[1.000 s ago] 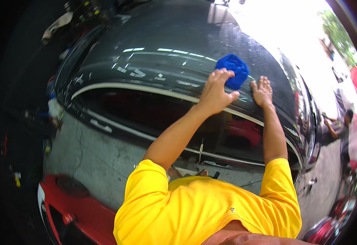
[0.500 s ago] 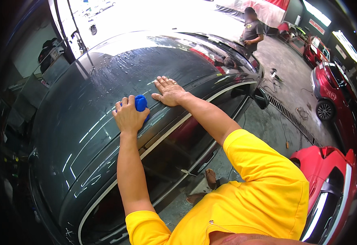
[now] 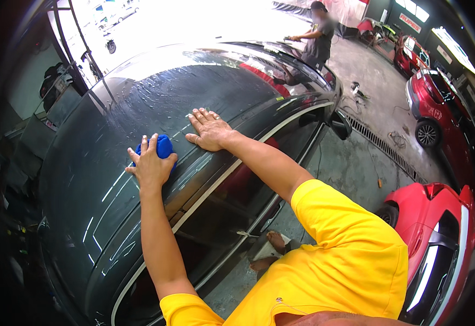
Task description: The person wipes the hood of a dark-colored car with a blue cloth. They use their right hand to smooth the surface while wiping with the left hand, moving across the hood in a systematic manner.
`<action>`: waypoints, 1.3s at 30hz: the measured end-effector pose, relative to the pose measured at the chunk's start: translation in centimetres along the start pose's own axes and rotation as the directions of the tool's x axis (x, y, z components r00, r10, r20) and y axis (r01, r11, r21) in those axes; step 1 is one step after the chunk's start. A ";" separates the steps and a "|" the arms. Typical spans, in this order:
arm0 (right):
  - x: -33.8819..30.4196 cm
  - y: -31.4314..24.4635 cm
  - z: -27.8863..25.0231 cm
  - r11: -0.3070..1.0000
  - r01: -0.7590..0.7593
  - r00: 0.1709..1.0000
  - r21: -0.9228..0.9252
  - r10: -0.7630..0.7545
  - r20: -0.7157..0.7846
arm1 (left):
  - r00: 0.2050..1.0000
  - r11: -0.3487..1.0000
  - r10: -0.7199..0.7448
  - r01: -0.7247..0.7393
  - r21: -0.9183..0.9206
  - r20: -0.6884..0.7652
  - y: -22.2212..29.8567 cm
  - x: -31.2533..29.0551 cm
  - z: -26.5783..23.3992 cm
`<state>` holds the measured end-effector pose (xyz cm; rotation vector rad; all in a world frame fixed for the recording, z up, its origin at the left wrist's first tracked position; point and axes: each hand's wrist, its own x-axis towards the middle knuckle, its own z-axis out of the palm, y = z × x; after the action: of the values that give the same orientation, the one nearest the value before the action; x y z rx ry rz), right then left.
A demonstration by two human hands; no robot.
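My left hand [image 3: 153, 165] presses a bunched blue cloth [image 3: 164, 147] against the dark roof [image 3: 109, 155] of a car, its fingers spread over the cloth's far and left sides and its thumb along the right. Much of the cloth is hidden under the palm. To the right and a little farther off, my right hand [image 3: 211, 130] lies flat on the roof with its fingers stretched out and nothing in it. Wet streaks and smears [image 3: 194, 79] mark the roof beyond both hands.
The car's side windows [image 3: 237, 201] lie below my forearms. A person [image 3: 319, 38] stands by the front of the car. At the right are red cars [image 3: 438, 103], a floor drain grate [image 3: 381, 144] and loose cables [image 3: 397, 138]. A red car body part [image 3: 416, 209] stands close behind me.
My left hand has slid slightly left with the cloth, its fingers wider apart. My right hand stays on about the same spot. The view has shifted, and the person's arms now reach over the car.
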<state>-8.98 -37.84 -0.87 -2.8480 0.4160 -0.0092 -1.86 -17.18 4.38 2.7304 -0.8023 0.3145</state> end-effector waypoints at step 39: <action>2.4 -8.6 -2.0 0.880 0.474 0.880 0.038 -0.475 0.023 | 0.991 0.993 -0.074 0.063 -0.100 -0.111 3.3 5.8 -4.4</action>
<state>-4.35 -31.05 3.25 -2.8363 -0.2970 -0.0633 0.49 -21.23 10.81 2.6163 -0.6741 0.4026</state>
